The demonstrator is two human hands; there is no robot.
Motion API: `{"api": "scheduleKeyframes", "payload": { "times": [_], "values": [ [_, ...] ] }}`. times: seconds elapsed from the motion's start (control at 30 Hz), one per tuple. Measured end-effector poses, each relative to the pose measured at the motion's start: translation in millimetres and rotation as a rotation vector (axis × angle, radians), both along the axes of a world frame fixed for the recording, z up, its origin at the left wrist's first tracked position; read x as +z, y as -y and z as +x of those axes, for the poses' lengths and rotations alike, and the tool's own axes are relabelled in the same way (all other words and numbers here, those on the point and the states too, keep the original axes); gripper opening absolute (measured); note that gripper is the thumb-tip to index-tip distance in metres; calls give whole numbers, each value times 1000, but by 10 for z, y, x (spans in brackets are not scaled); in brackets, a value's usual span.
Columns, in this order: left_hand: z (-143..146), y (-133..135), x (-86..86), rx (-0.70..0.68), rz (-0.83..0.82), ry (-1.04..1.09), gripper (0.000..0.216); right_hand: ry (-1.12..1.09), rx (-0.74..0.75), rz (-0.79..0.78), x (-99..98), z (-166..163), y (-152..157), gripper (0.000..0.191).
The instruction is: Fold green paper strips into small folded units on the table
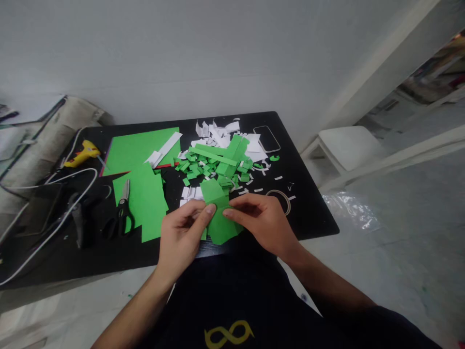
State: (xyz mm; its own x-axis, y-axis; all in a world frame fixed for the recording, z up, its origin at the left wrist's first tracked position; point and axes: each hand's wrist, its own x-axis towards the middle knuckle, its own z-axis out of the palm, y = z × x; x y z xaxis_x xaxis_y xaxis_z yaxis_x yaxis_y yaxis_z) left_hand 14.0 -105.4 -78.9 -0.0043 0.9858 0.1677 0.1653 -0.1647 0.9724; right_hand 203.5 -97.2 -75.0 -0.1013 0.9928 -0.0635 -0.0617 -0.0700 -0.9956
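Paper (219, 229), green, held over near edge of desk (312, 213), long axis pointing away from body, pinched on its left by left hand (183, 235) and on its right by right hand (263, 220), equally near; scraps (214, 165) just beyond, scissors (121, 211) well left.

I see scissors (122, 202) partly on a green sheet (147, 213), a yellow glue gun (84, 152) far left, and a phone (267, 139) beyond the paper scraps (210, 167).
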Motion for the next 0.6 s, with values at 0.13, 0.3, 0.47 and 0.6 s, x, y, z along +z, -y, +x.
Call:
{"api": "scheduleKeyframes", "payload": {
  "times": [0.13, 0.3, 0.47, 0.6],
  "values": [
    [29, 34, -40, 80, 46, 7, 23, -13, -31, -14, 11, -25, 13, 22],
    [69, 50, -54, 125, 49, 12, 24, -34, -64, -4, 52, -52, 23, 18],
    [67, 38, -6, 120, 55, -6, 25, -50, -80, -1, 44, -67, 24, 18],
    [0, 20, 29, 39, 40, -87, 24, -42, -107, 24, 14, -58, 17, 17]
  ]
}}
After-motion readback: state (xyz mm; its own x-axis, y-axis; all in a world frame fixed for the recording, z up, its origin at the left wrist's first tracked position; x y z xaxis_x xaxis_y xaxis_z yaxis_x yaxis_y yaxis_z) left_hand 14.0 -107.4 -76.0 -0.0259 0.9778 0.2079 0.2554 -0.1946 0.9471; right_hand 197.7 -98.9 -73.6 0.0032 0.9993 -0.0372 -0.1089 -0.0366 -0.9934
